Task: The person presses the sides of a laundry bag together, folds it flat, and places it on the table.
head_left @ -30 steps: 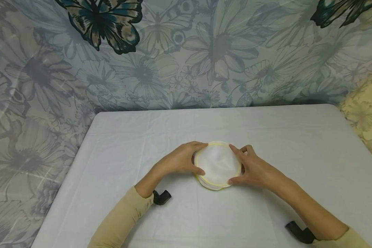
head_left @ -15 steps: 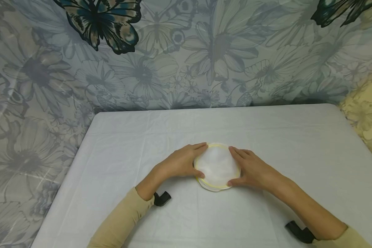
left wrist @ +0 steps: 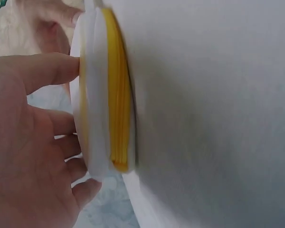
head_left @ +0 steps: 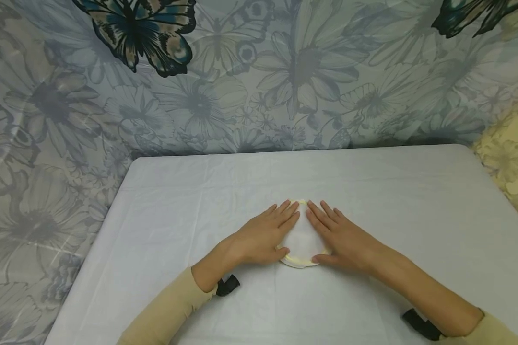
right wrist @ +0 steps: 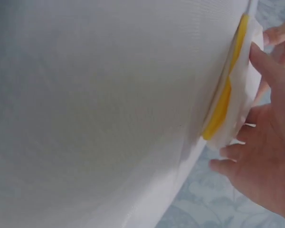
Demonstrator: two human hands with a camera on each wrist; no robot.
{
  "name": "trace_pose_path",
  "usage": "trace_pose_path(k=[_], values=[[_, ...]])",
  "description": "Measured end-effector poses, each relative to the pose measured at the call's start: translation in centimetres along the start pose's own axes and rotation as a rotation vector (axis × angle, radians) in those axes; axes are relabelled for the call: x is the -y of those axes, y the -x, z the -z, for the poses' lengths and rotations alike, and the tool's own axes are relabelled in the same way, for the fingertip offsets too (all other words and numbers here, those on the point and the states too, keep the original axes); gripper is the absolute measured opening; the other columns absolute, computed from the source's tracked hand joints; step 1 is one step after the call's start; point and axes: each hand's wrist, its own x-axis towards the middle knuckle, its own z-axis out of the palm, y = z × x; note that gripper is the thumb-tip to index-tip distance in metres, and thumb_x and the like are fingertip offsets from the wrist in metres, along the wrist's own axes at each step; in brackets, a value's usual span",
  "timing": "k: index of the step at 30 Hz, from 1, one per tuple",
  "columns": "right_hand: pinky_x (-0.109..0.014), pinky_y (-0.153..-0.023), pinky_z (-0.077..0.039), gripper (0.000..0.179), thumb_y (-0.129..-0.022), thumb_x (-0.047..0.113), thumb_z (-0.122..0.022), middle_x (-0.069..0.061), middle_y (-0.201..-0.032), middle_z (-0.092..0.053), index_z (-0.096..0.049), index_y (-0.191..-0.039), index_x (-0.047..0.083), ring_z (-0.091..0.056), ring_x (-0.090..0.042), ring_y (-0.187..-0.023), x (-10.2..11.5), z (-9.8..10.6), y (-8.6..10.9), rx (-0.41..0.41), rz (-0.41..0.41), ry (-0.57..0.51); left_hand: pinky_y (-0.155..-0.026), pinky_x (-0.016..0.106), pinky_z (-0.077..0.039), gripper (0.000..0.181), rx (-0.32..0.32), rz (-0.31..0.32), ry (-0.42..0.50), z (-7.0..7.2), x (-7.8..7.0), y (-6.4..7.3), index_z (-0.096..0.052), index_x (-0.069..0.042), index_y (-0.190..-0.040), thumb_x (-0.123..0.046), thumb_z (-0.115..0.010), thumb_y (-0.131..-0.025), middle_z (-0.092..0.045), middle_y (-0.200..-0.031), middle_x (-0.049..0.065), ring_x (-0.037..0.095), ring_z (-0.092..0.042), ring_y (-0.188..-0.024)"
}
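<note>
A round, flattened white fabric item with yellow trim (head_left: 303, 242) lies on the white cloth-covered table, near the middle of the head view. From the side, the left wrist view reveals white layers over bunched yellow folds (left wrist: 118, 99). My left hand (head_left: 263, 235) rests on its left side, fingers straight and pointing toward the far rim, thumb at the near rim. On the opposite side my right hand (head_left: 344, 239) lies the same way, fingers extended over the top. Both hands cover much of the item's edges. In the right wrist view a yellow band (right wrist: 226, 95) bulges beneath the white top.
The white tablecloth (head_left: 190, 191) spreads around the hands, with faint creases. Behind the table hangs a grey floral fabric backdrop (head_left: 306, 96) with butterflies, and yellow patterned fabric (head_left: 511, 158) shows at the right. Black wrist mounts (head_left: 228, 285) sit below the forearms.
Both hands have slid inward from gripping the sides to lying over the top with fingers straightened. The round item stays in about the same place, more covered now.
</note>
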Motion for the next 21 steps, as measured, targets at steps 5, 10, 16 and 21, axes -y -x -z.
trace_pose_path(k=[5, 10, 16, 21], values=[[-0.056, -0.118, -0.016, 0.096, -0.090, 0.053, -0.066, -0.017, -0.164, -0.016, -0.023, -0.156, -0.001, -0.014, -0.040, -0.149, 0.3, -0.5, -0.1, -0.002, 0.025, 0.059, -0.122, 0.040, -0.001, 0.088, 0.000, 0.017, -0.112, -0.8, -0.7, -0.1, -0.011, -0.002, -0.159, -0.059, -0.044, -0.100, 0.001, -0.165, 0.013, 0.026, 0.006, -0.152], [-0.054, -0.117, -0.021, 0.087, -0.096, 0.052, -0.058, -0.019, -0.162, -0.020, -0.026, -0.154, -0.004, -0.018, -0.039, -0.149, 0.5, -1.2, -0.3, -0.015, 0.059, 0.118, -0.122, 0.041, -0.001, 0.090, 0.001, 0.040, -0.152, -1.5, -0.8, -0.3, -0.010, -0.003, -0.159, -0.066, -0.033, -0.099, 0.001, -0.165, 0.015, 0.027, 0.006, -0.152], [-0.053, -0.117, -0.023, 0.084, -0.099, 0.054, -0.051, -0.020, -0.161, -0.022, -0.027, -0.154, -0.005, -0.019, -0.038, -0.148, 0.5, -1.7, -0.5, -0.022, 0.072, 0.154, -0.122, 0.042, -0.004, 0.090, 0.029, 0.047, -0.175, -1.8, -0.9, -0.6, -0.009, -0.004, -0.159, -0.068, -0.027, -0.099, 0.001, -0.165, 0.014, 0.027, 0.006, -0.152], [-0.052, -0.117, -0.023, 0.084, -0.099, 0.055, -0.049, -0.021, -0.160, -0.024, -0.029, -0.153, -0.006, -0.021, -0.038, -0.148, 0.7, -1.8, -0.6, -0.028, 0.070, 0.167, -0.122, 0.043, -0.004, 0.095, 0.048, 0.055, -0.196, -2.1, -0.9, -0.8, -0.008, -0.005, -0.159, -0.074, -0.021, -0.096, 0.003, -0.166, 0.013, 0.026, 0.007, -0.152]])
